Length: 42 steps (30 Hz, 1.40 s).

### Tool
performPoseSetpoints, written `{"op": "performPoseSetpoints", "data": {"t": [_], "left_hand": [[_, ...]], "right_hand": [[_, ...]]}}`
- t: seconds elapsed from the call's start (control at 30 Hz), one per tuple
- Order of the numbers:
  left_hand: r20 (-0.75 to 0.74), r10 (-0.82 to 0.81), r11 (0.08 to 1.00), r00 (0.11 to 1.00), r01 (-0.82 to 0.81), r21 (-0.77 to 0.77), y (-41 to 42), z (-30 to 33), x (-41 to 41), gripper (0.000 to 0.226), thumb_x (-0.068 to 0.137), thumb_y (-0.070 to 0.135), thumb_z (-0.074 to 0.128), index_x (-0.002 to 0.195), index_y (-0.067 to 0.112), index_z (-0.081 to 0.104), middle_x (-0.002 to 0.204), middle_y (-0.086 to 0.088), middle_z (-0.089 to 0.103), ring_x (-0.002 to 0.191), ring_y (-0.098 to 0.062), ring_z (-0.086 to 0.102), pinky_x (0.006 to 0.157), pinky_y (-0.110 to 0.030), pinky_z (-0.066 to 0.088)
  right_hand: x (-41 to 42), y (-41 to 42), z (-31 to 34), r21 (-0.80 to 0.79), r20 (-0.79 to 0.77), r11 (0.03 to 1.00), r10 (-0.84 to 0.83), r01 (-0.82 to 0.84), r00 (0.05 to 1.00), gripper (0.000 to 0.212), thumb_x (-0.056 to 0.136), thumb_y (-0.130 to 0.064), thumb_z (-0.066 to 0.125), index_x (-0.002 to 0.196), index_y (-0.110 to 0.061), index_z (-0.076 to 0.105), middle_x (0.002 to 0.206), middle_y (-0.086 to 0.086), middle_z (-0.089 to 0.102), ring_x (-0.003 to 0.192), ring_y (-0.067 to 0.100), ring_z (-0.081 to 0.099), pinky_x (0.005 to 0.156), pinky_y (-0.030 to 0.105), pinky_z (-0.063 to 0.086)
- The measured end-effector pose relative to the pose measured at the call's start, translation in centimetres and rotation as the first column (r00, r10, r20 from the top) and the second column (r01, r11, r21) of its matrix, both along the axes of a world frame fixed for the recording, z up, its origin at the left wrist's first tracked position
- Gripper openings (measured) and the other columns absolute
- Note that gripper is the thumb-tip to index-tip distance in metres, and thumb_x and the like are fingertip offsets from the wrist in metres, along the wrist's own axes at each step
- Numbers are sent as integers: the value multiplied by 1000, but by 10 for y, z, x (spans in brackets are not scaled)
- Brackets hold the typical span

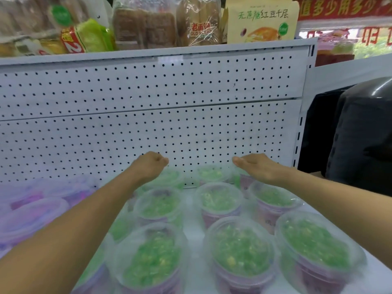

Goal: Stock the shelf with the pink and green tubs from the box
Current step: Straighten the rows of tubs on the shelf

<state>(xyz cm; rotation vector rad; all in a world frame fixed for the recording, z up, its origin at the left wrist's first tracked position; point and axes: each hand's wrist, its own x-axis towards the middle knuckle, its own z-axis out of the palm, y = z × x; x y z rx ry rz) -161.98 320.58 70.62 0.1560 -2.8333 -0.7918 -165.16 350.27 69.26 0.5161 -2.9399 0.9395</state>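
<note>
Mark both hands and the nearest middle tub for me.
left hand [151,164]: head view, back of the curled hand.
right hand [257,167]: head view, back of the flat hand.
nearest middle tub [240,249]: head view, centre of its clear lid.

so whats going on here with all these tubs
A person is stocking a white shelf with clear-lidded pink and green tubs, several already standing in rows. Both arms reach to the back row by the pegboard: the left hand is curled over a rear tub, the right hand lies flat above another. Neither clearly holds anything. Bread sits on the shelf above.
</note>
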Motion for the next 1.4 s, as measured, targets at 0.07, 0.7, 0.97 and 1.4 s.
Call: {"op": "performPoseSetpoints", "data": {"t": [0.07,0.7,0.97,1.4], "left_hand": [[145,68,997,987,-61,-51,-11,-6,5,30,99,42,39,93,14,48,85,2,46,75,-16,44,68,-30,33],[102,281,959,954,-274,-75,-103,-22,19,56,97,46,44,143,13,40,152,-10,35,136,-31,34,112,-41,28],[145,180,967,973,-202,153,-94,-31,13,64,90,35,63,142,5,41,149,-12,39,134,-31,39,107,-40,34],[-138,-140,990,980,137,-32,2,-17,81,30,89,44,61,116,31,66,127,11,54,115,-10,50,88,-25,36]], "right_hand": [[2,-18,-1,99,18,994,50,-52,999,78,90,-68,23,105,-3,64,98,13,63,100,29,60,102,39,38],[4,-67,-10,246,-71,969,44,-25,997,62,89,-70,22,70,-15,43,68,0,48,66,18,47,76,37,38],[8,-81,-14,103,12,994,23,-25,1000,60,91,-65,33,64,-11,37,63,-1,38,59,16,39,58,29,30],[53,24,18,-125,-45,992,-31,25,999,40,93,-44,51,120,-17,65,132,-4,58,120,17,53,102,29,37]]}}
